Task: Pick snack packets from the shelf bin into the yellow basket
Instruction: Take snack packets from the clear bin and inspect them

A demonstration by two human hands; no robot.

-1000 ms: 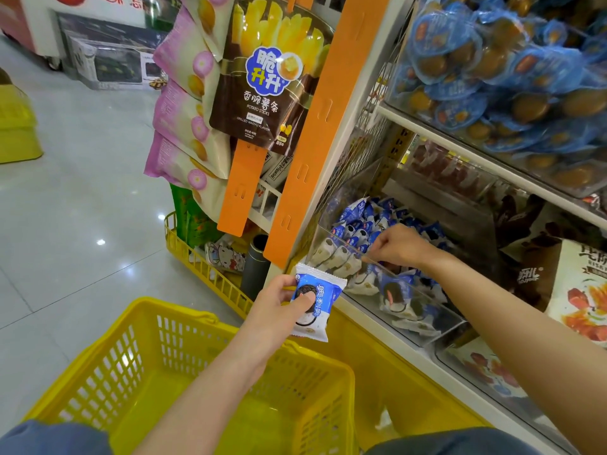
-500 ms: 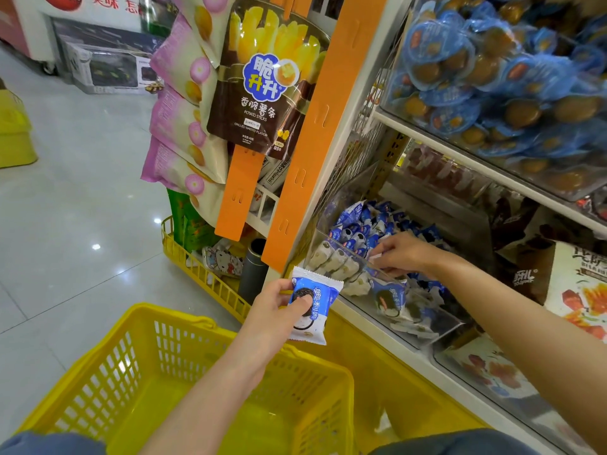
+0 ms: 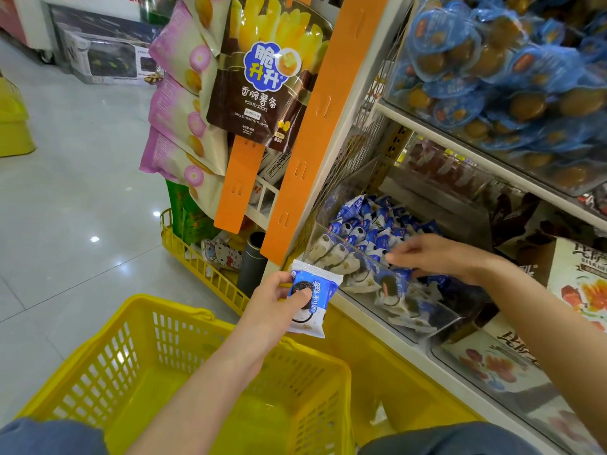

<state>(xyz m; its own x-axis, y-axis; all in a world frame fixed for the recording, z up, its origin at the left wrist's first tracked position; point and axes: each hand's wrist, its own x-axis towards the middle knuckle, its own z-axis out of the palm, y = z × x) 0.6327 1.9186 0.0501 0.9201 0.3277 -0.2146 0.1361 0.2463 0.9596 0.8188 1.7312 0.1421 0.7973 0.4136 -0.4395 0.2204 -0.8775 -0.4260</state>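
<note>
My left hand [image 3: 274, 305] grips a blue and white cookie packet [image 3: 320, 302] above the far rim of the yellow basket [image 3: 108, 353], whose bottom is bare. My right hand [image 3: 433, 256] reaches into the clear shelf bin [image 3: 427, 318], fingers spread over the heap of blue and white snack packets [image 3: 364, 229]. Its fingertips touch the packets; whether they pinch one is unclear behind the bin wall.
Hanging potato stick bags [image 3: 262, 77] and pink bags [image 3: 179, 116] flank an orange strip [image 3: 315, 126] at the shelf end. A yellow wire rack [image 3: 197, 261] stands on the floor. Blue jelly cups [image 3: 512, 70] fill the upper shelf; boxes [image 3: 578, 284] lie right.
My right hand has slid forward and down inside the bin and spread its fingers over the packets. My left hand stays put with its packet.
</note>
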